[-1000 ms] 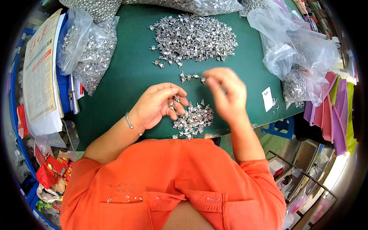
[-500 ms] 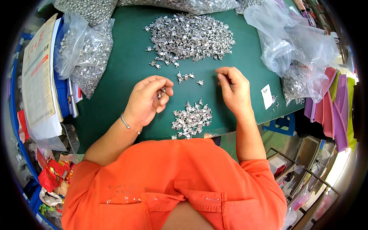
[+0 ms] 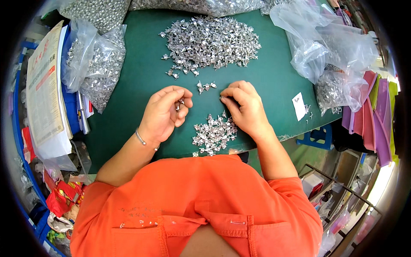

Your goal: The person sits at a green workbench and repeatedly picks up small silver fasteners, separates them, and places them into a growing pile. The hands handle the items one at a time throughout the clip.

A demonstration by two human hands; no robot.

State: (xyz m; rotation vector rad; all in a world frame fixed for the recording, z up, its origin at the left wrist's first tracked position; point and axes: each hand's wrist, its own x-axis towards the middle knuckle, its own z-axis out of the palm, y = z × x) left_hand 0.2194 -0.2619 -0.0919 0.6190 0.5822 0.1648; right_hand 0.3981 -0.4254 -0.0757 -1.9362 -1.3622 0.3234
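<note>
My left hand [image 3: 164, 112] is curled, palm partly up, around a few small silvery metal pieces [image 3: 179, 105]. Across from it, my right hand [image 3: 246, 107] pinches with thumb and forefinger together, a tiny bit of metal just showing at the tips. Between the hands lies a short row of loose metal pieces [image 3: 206, 87]. A small pile of the same pieces [image 3: 214, 135] sits close to the table's near edge, beside my right wrist. Farther back is a much larger heap of metal pieces [image 3: 212, 43]. Their exact kind is too small to tell.
The green table [image 3: 141, 47] carries a clear bag of metal parts [image 3: 102, 64] at left and crumpled plastic bags [image 3: 325, 43] at right. A white card [image 3: 299, 106] lies near the right edge. Papers [image 3: 45, 90] stand at far left; a blue stool [image 3: 316, 136] is below right.
My right hand has moved left and its fingertips have closed where a single loose piece lay; that piece no longer shows on the table. My left hand stays nearly still.
</note>
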